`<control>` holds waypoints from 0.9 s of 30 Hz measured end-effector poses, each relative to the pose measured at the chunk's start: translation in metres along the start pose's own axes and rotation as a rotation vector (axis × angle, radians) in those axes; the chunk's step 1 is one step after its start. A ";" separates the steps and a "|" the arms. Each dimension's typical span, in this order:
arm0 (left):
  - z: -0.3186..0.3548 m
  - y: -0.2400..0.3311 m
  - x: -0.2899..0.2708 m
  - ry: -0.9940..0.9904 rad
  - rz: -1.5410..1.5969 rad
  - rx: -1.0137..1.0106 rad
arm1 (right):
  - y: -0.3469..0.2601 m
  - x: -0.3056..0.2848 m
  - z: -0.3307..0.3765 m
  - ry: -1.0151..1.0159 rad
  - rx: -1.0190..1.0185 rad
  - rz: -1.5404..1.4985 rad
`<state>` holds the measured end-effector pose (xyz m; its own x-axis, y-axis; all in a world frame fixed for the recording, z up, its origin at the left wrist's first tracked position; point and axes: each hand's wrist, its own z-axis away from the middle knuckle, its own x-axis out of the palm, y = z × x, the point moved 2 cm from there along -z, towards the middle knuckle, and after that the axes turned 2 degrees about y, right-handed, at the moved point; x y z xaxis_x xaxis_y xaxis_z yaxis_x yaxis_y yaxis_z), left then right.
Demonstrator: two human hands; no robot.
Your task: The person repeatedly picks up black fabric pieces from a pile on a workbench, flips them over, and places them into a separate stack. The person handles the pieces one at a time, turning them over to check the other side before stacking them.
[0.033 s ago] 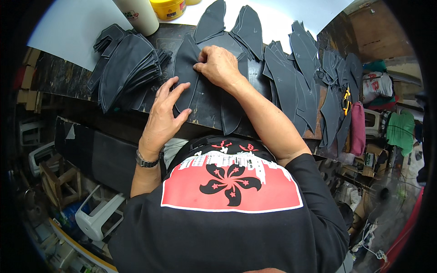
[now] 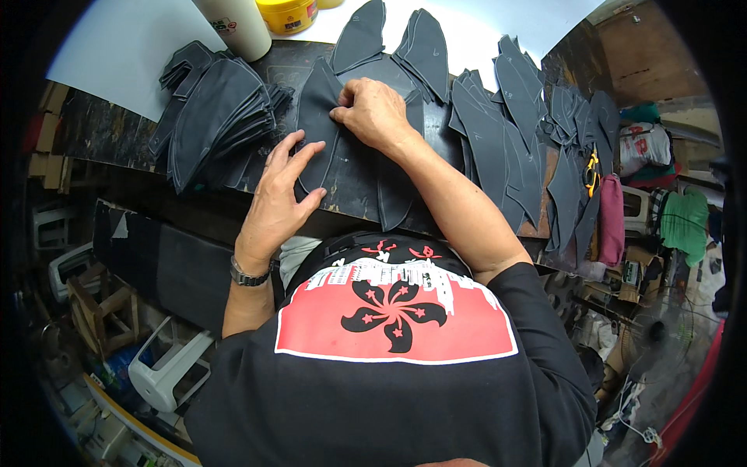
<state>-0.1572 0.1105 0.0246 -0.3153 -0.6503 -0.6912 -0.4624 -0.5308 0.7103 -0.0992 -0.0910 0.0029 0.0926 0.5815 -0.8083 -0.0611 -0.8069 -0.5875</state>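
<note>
A curved dark grey leather-like panel (image 2: 317, 97) lies in front of me on the worktable. My right hand (image 2: 372, 115) has its thumb and fingers pinched together on the panel's right edge. Fingers apart, my left hand (image 2: 282, 191) rests by the same panel's lower left part, its fingertips at or just over the surface; whether they press on it is hard to tell. Another dark panel (image 2: 398, 198) hangs over the table's front edge, below my right wrist. A thick fanned stack of cut panels (image 2: 214, 124) lies to the left of my hands.
More panel piles lie at the back (image 2: 424, 50) and right (image 2: 486, 132). Yellow-handled scissors (image 2: 593, 173) sit among the far-right pieces (image 2: 572, 179). A pale bottle (image 2: 237, 29) and a yellow tub (image 2: 288, 14) stand at the back left. A plastic stool (image 2: 167, 366) is below left.
</note>
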 end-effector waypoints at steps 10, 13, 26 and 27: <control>-0.006 -0.005 0.000 0.002 -0.057 0.039 | 0.006 0.001 -0.006 0.179 -0.040 -0.061; -0.005 -0.006 0.000 0.004 -0.063 0.037 | 0.007 0.002 -0.004 0.184 -0.040 -0.069; -0.006 0.000 0.001 0.059 -0.091 -0.003 | 0.008 0.001 0.001 0.121 -0.096 -0.049; -0.005 0.001 0.002 0.065 -0.095 -0.007 | 0.008 0.001 0.001 0.128 -0.108 -0.053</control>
<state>-0.1537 0.1061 0.0243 -0.2156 -0.6307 -0.7455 -0.4819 -0.5953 0.6430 -0.1009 -0.0963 -0.0026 0.2195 0.6108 -0.7608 0.0537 -0.7862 -0.6157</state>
